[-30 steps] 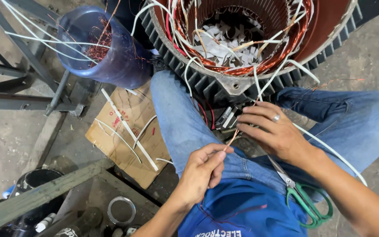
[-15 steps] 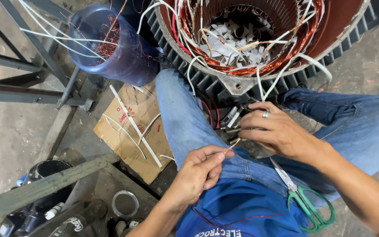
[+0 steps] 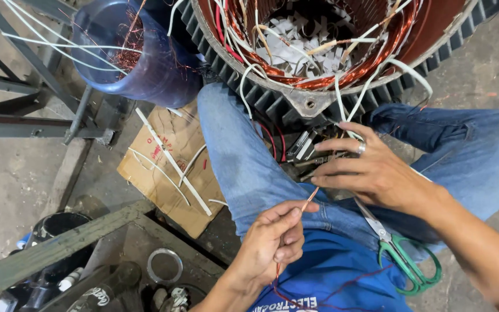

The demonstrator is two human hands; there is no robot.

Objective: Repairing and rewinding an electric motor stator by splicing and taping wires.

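My left hand [image 3: 275, 240] pinches a thin copper wire [image 3: 309, 199] between thumb and fingers, just above my lap. My right hand [image 3: 371, 170], with a ring on one finger, reaches with spread fingers toward small metal tools [image 3: 302, 145] lying between my knees; whether it grips anything is hidden. Right above them sits a large finned motor stator [image 3: 319, 58] with copper windings, white insulation strips and white sleeved leads hanging out. Green-handled scissors [image 3: 402, 257] lie on my right thigh.
A blue plastic bucket [image 3: 140, 58] with scrap copper wire stands at upper left. A piece of cardboard [image 3: 166, 167] with white sleeving pieces lies on the concrete floor. A grey metal frame [image 3: 30, 115] runs along the left. Jars and a ring sit at bottom left.
My right hand slid down and left toward the copper wire end, fingers stretching out. The left hand kept its pinch on the wire. The view shifted slightly.
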